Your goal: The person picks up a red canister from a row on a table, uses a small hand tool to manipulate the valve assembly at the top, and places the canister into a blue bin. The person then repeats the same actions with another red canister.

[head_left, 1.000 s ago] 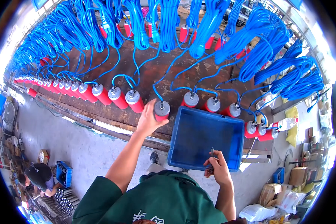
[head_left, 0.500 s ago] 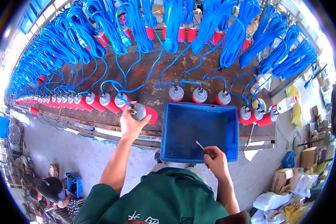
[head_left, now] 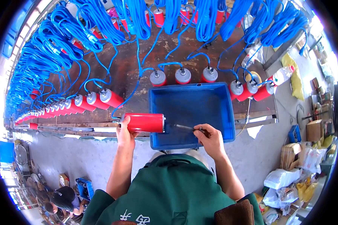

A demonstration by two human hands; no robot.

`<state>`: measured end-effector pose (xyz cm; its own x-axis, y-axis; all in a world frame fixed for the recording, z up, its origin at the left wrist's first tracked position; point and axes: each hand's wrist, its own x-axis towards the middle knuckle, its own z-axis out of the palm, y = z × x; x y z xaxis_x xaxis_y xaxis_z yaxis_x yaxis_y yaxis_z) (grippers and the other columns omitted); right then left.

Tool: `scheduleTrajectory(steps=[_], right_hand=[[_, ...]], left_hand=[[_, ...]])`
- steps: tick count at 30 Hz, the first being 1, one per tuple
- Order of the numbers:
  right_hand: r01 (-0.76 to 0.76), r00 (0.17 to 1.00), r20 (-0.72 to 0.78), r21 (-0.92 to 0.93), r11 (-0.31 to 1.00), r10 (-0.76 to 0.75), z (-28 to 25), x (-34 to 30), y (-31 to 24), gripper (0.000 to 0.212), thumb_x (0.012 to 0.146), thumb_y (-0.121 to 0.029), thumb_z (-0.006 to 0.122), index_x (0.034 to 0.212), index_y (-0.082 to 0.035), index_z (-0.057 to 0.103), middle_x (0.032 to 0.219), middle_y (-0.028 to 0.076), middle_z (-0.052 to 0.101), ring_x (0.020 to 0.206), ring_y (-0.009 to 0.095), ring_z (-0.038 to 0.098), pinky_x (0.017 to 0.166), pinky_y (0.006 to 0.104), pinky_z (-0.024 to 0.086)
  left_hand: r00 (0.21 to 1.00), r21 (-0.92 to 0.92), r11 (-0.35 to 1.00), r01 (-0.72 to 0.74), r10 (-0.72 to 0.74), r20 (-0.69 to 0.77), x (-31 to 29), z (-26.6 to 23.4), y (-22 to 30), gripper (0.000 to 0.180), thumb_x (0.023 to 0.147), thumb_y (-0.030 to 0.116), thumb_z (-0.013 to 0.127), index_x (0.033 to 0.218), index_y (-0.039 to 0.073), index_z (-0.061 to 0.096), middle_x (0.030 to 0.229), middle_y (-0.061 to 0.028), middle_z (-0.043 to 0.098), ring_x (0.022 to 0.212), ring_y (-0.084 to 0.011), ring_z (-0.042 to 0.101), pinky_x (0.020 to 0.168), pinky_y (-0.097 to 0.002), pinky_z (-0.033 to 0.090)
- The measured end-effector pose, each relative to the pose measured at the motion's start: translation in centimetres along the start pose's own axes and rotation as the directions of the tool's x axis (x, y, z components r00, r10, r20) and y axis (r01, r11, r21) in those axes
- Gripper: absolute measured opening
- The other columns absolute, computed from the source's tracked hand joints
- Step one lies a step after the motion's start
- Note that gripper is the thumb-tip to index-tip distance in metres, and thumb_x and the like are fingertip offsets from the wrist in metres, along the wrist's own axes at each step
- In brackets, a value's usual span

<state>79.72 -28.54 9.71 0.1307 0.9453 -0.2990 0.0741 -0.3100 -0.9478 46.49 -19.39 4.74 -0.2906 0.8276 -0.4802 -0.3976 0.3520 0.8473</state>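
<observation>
L hand (head_left: pixel 124 132) at centre-left of frame, grip closed round the left end of a red cylinder (head_left: pixel 144 122), held horizontal just left of the blue tray (head_left: pixel 214 108), its right end w/ silver cap over the tray's lower-left corner. A blue cable (head_left: pixel 127 98) runs from the cylinder's left end up toward the top of frame. R hand (head_left: pixel 210 139) at centre, just below the tray's near rim, fingers pinched shut on a thin dark tool (head_left: pixel 184 128); tool points left, tip at or v. near the cylinder's capped end — can't tell if touching.

Tray sits on the brown desk (head_left: pixel 127 71), near edge overhanging. Three more red cylinders (head_left: pixel 183 76) stand just beyond the tray's far rim, caps toward camera; another three at the tray's upper-right corner. A long row of them runs off along the desk edge to the left of frame. Bundles of blue coiled cable (head_left: pixel 90 22) fill the upper part of frame. Plastic bottle (head_left: pixel 282 76) at upper right of desk.

Lower centre: person's green top (head_left: pixel 169 191). Lower left, on the floor, another person (head_left: pixel 65 198) crouched beside a small blue crate (head_left: pixel 84 186). Lower right: cardboard boxes (head_left: pixel 292 154) and plastic bags.
</observation>
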Motion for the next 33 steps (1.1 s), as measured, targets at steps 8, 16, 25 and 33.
scheduleTrajectory(steps=[8,16,25,33], right_hand=[[0.146,0.989,0.041,-0.096,0.985,-0.143,0.7,1.4,0.5,0.022,0.097,-0.002,0.073,0.118,-0.001,0.076,0.104,0.010,0.073,0.081,0.019,0.070,0.076,0.0308,0.056],[0.352,0.933,0.028,-0.288,0.891,-0.359,3.1,3.9,0.1,0.018,0.099,-0.003,0.073,0.115,0.000,0.078,0.111,0.016,0.074,0.088,0.031,0.074,0.079,0.0358,0.059],[0.496,0.861,0.081,-0.355,0.793,-0.502,3.6,5.0,0.1,0.020,0.099,0.001,0.069,0.118,0.001,0.077,0.111,0.016,0.074,0.092,0.032,0.074,0.082,0.0363,0.060],[0.319,0.945,0.097,-0.073,0.945,-0.312,2.2,5.4,1.3,0.025,0.103,0.004,0.058,0.127,0.001,0.066,0.103,0.013,0.075,0.085,0.019,0.075,0.080,0.0314,0.061]], left_hand=[[0.969,-0.112,0.979,0.168,-0.143,0.202,0.3,-1.1,-2.2,0.063,0.098,0.058,0.066,0.134,0.006,0.060,0.126,-0.0154,0.074,0.113,-0.0314,0.075,0.092,-0.0461,0.064],[0.947,-0.104,0.977,0.186,-0.150,0.283,1.1,-1.9,-2.7,0.069,0.098,0.062,0.064,0.138,0.006,0.057,0.131,-0.0163,0.072,0.120,-0.0322,0.072,0.098,-0.0469,0.063],[0.952,-0.132,0.973,0.188,-0.148,0.267,1.3,-1.9,-2.9,0.059,0.103,0.056,0.060,0.135,0.006,0.058,0.127,-0.0168,0.073,0.113,-0.0317,0.075,0.092,-0.0458,0.064],[0.940,-0.106,0.978,0.182,-0.141,0.310,1.5,-2.0,-2.8,0.058,0.106,0.054,0.056,0.137,0.005,0.057,0.127,-0.0177,0.073,0.114,-0.0321,0.075,0.093,-0.0462,0.065]])
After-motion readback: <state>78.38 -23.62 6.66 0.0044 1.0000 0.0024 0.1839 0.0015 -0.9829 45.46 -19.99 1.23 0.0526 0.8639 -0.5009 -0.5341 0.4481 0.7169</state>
